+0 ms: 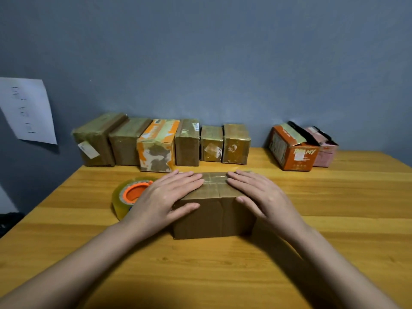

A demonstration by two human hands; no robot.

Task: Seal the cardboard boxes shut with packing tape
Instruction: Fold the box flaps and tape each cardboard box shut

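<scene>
A plain brown cardboard box (pixel 214 210) sits on the yellow wooden tabletop (pixel 223 275), in the middle, close in front of the person. Its top flaps are down and a strip of clear tape (pixel 215 178) runs across the top near the far edge.

The left hand (pixel 165 197) lies flat on the left part of the box top, fingers straight and together, thumb hanging over the front edge. The right hand (pixel 260 195) does the same on the right part, w/ thumb also at the front edge. So each grip is wide and flat: both hands press on the box, nothing is held inside the fingers. A gap of box top shows between the fingertips of the 2 hands.

The roll of clear packing tape with an orange core (pixel 131 195) stands tilted on the tabletop just left of the box, partly behind the left hand.

At the far edge, against the grey-blue wall (pixel 223 63), is a row of six taped boxes touching side by side: approx. five brown cardboard boxes (pixel 187 148) and one orange-and-white printed box (pixel 156 150) as third from left. Further right, apart from the row, stands an orange carton with its top flap raised (pixel 292 150), and touching it on the right a pink carton (pixel 324 150), also open at the top.

A white paper sheet with handwriting (pixel 26 110) hangs on the wall at the left; the writing is too blurred to read.
</scene>
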